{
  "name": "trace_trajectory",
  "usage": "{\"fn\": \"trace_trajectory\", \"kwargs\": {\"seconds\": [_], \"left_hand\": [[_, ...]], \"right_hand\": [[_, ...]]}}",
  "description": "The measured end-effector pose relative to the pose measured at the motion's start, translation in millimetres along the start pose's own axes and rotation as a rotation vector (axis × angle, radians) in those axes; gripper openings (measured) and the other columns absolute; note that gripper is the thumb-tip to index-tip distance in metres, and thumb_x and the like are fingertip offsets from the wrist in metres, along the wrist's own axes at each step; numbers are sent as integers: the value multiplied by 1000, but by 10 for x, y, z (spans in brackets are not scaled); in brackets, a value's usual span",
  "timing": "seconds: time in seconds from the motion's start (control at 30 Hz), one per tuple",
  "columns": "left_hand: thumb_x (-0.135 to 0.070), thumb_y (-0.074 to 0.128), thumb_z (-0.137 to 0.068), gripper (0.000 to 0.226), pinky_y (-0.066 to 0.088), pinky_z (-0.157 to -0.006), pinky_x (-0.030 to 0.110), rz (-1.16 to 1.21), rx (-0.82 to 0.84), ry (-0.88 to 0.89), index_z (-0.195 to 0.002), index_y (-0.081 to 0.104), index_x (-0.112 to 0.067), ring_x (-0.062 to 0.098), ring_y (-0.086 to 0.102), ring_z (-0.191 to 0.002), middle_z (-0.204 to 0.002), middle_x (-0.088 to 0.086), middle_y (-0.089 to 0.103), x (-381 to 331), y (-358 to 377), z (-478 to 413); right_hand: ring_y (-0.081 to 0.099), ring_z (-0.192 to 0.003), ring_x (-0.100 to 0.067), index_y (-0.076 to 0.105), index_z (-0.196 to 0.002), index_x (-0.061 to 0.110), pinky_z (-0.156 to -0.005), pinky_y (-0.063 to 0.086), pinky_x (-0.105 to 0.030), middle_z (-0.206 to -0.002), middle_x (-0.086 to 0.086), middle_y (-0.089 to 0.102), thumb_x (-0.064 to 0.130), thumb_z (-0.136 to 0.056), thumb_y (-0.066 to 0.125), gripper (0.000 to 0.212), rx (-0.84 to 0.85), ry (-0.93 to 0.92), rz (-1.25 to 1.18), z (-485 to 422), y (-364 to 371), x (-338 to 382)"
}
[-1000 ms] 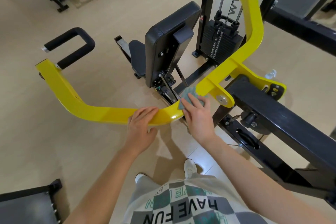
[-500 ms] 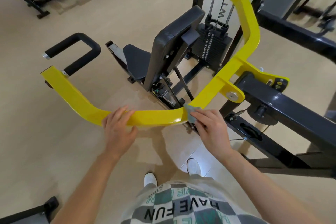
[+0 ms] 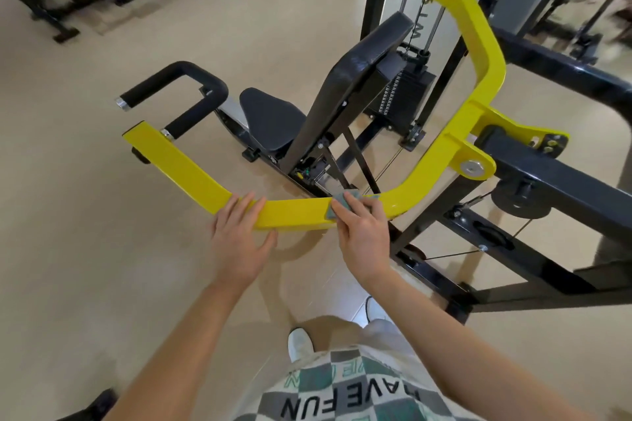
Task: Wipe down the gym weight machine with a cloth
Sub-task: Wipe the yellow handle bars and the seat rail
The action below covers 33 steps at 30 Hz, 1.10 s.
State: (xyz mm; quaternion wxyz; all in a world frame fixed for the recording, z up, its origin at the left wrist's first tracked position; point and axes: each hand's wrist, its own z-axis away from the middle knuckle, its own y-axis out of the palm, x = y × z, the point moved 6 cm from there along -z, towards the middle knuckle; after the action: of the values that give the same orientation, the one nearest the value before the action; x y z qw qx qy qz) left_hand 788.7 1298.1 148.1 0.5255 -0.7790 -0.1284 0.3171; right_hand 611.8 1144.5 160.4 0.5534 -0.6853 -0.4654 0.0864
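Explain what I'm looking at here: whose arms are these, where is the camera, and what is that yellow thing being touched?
The camera is worn on a person's head and looks down, so the two bare arms at the bottom are that person's own. In front stands a gym weight machine: a black seat, a tilted black back pad, a weight stack behind it, and a bent yellow arm with black foam handles. The left hand rests on the yellow arm, fingers laid over its top. The right hand presses a small grey-green cloth against the same arm, fingers bent over it. The machine stands on a beige floor.
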Motion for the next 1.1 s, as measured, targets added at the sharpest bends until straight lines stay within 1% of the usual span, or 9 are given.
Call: {"fn": "trace_trajectory", "kwargs": {"seconds": [0.27, 0.37, 0.43, 0.57, 0.63, 0.7, 0.8, 0.97, 1.1], "left_hand": [[-39, 56, -77, 66, 35, -110, 47, 68, 18, 105, -139, 59, -18, 23, 40, -145, -149, 1, 54, 42, -55, 18], [-29, 58, -72, 67, 33, -109, 44, 73, 21, 108, -138, 60, -16, 22, 40, -145, -150, 1, 54, 78, -64, 25], [-25, 60, -72, 67, 33, -109, 43, 74, 20, 100, -138, 60, -16, 21, 41, -145, -149, 0, 54, 92, -72, 32], [-22, 61, -73, 68, 31, -111, 44, 104, 34, 97, -140, 59, -15, 21, 39, -146, -151, 0, 52, 101, -65, 42], [-20, 61, -72, 69, 32, -111, 45, 126, 41, 97, -141, 58, -14, 21, 38, -147, -151, 1, 52, 116, -68, 37], [-19, 60, -73, 67, 32, -111, 46, 152, 46, 109, -140, 58, -12, 20, 37, -147, -152, 2, 51, 134, -68, 39], [-21, 57, -75, 60, 35, -112, 48, 146, 4, 140, -133, 63, -10, 24, 39, -146, -151, 6, 51, 166, -92, 66], [-19, 61, -75, 58, 31, -113, 49, 105, -97, -74, -133, 63, -12, 31, 37, -147, -153, 12, 49, 449, -212, 85], [-19, 55, -80, 56, 32, -116, 42, 178, -93, -22, -135, 63, -13, 28, 34, -149, -154, 10, 48, 559, -225, 81]], "right_hand": [[55, -106, -30, 76, -112, 22, -86, 52, -45, -126, -1, 70, 22, -93, 53, 30, 131, -262, -135, 104, 284, 801], [57, -101, -27, 77, -106, 18, -89, 53, -41, -119, 1, 73, 10, -89, 64, 22, 146, -302, -152, 283, 135, 651], [58, -96, -26, 77, -106, 16, -87, 53, -39, -114, 2, 74, 2, -84, 74, 26, 122, -220, -146, 365, -34, 426], [55, -94, -25, 75, -115, 15, -77, 47, -33, -117, 1, 73, 4, -89, 70, 29, 1, 49, -96, 271, -382, -25], [53, -100, -23, 73, -121, 15, -81, 41, -28, -123, 1, 71, 10, -95, 64, 28, -46, 187, -75, 143, -410, -167], [52, -106, -23, 72, -123, 17, -86, 44, -31, -126, 2, 70, 12, -97, 62, 29, -14, 231, -78, 47, -270, -134], [53, -115, -25, 73, -121, 17, -96, 49, -40, -127, 1, 69, 9, -92, 68, 31, 68, 92, -81, -4, 43, 251], [57, -116, -33, 76, -113, 14, -100, 50, -46, -125, -4, 71, 3, -84, 74, 31, 184, -134, -227, -105, 355, 951], [57, -116, -25, 78, -99, 18, -102, 47, -40, -118, 3, 73, 4, -83, 70, 22, 359, -369, -269, -49, 384, 1128]]}}
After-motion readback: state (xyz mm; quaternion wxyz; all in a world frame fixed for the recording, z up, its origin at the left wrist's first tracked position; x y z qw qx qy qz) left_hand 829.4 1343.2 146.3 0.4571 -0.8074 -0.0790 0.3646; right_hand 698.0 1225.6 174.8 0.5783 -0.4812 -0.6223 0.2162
